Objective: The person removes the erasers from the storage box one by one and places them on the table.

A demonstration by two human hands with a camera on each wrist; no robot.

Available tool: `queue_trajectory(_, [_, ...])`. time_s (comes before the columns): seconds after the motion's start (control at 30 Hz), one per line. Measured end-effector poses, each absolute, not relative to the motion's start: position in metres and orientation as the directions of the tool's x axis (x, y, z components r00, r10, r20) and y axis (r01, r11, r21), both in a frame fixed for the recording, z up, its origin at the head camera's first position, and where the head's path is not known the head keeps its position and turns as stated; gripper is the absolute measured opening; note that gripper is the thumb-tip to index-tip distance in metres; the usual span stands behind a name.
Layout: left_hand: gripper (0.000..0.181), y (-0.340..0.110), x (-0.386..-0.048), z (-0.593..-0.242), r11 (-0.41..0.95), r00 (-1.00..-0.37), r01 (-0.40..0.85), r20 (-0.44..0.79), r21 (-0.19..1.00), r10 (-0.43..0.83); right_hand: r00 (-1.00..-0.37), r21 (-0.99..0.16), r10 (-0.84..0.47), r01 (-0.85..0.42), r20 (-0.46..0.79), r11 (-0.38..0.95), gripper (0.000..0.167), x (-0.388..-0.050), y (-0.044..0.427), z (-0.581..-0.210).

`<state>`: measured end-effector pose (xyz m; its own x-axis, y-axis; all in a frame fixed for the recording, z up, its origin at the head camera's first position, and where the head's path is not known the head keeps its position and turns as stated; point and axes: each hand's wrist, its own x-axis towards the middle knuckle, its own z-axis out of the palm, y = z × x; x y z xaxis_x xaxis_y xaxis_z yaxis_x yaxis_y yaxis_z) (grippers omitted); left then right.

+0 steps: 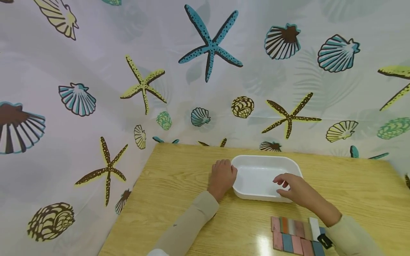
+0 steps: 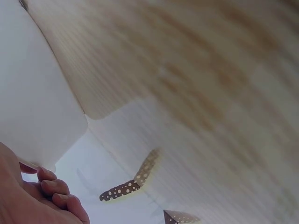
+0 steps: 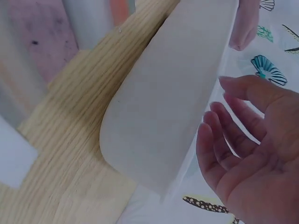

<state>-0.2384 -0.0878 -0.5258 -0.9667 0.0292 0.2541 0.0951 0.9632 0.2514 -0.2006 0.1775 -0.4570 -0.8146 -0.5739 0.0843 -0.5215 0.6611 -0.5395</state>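
A white oval-cornered plastic tub point(image 1: 256, 177) stands on the wooden table, with nothing seen inside it. At its left end my left hand point(image 1: 222, 176) grips the rim; in the left wrist view the curled fingers of that hand point(image 2: 42, 196) meet the tub's edge point(image 2: 37, 93). My right hand point(image 1: 296, 190) is over the tub's right end, its fingers loosely bent and thumb apart. Seen from the right wrist, this hand point(image 3: 252, 144) holds nothing beside the tub's rim, and the tub's outer wall point(image 3: 154, 93) faces the camera. Whether its fingertips touch the rim I cannot tell.
Several flat coloured tiles point(image 1: 296, 245), pink, blue, white and striped, lie in rows in front of the tub, partly under my right forearm. The wooden table point(image 1: 173, 181) meets a white sheet point(image 1: 179, 89) printed with shells and starfish at the back and left.
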Motion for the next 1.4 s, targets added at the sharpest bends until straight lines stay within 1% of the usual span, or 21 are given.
queue_trajectory(0.07, [0.027,-0.087,-0.238,-0.525,0.964,-0.966,0.098,0.258,0.248,0.032,-0.78,-0.535,-0.621,-0.558,0.076,0.634,0.024,-0.209,0.174,-0.459])
queue_trajectory(0.13, [0.027,-0.086,-0.238,-0.524,0.965,-0.965,0.099,0.261,0.245,0.033,-0.754,-0.546,-0.656,-0.565,0.039,0.618,0.024,-0.217,0.17,-0.461])
queue_trajectory(0.33, [0.026,-0.087,-0.238,-0.524,0.965,-0.967,0.092,0.252,0.245,0.028,-0.686,-0.618,-0.706,-0.482,-0.176,0.621,0.027,-0.239,0.155,-0.472])
queue_trajectory(0.43, [0.026,-0.087,-0.238,-0.526,0.965,-0.966,0.095,0.256,0.245,0.03,-0.635,-0.635,-0.733,-0.468,-0.243,0.615,0.021,-0.246,0.146,-0.482])
queue_trajectory(0.53, [0.026,-0.087,-0.238,-0.528,0.964,-0.963,0.101,0.267,0.244,0.034,-0.582,-0.645,-0.774,-0.496,-0.25,0.582,0.015,-0.251,0.138,-0.49])
queue_trajectory(0.7, [0.026,-0.087,-0.238,-0.528,0.965,-0.959,0.104,0.28,0.239,0.034,-0.539,-0.657,-0.807,-0.521,-0.241,0.545,0.012,-0.254,0.128,-0.495])
queue_trajectory(0.83, [0.027,-0.088,-0.238,-0.527,0.968,-0.962,0.097,0.272,0.23,0.031,-0.535,-0.64,-0.809,-0.537,-0.245,0.549,0.009,-0.254,0.124,-0.495])
queue_trajectory(0.93, [0.027,-0.088,-0.237,-0.527,0.969,-0.963,0.098,0.268,0.228,0.034,-0.547,-0.628,-0.798,-0.536,-0.251,0.565,0.004,-0.253,0.122,-0.496])
queue_trajectory(1.03, [0.027,-0.087,-0.237,-0.527,0.968,-0.963,0.102,0.266,0.229,0.038,-0.567,-0.628,-0.784,-0.521,-0.25,0.578,0.004,-0.253,0.123,-0.497])
queue_trajectory(1.13, [0.027,-0.087,-0.238,-0.528,0.968,-0.964,0.098,0.264,0.232,0.035,-0.576,-0.639,-0.784,-0.518,-0.232,0.569,0.006,-0.252,0.124,-0.498])
queue_trajectory(1.27, [0.027,-0.088,-0.238,-0.528,0.966,-0.964,0.096,0.265,0.239,0.03,-0.582,-0.64,-0.792,-0.541,-0.185,0.546,0.005,-0.253,0.125,-0.499])
queue_trajectory(1.4, [0.027,-0.088,-0.238,-0.528,0.968,-0.963,0.098,0.267,0.232,0.033,-0.624,-0.617,-0.772,-0.562,-0.12,0.55,0.008,-0.254,0.126,-0.499])
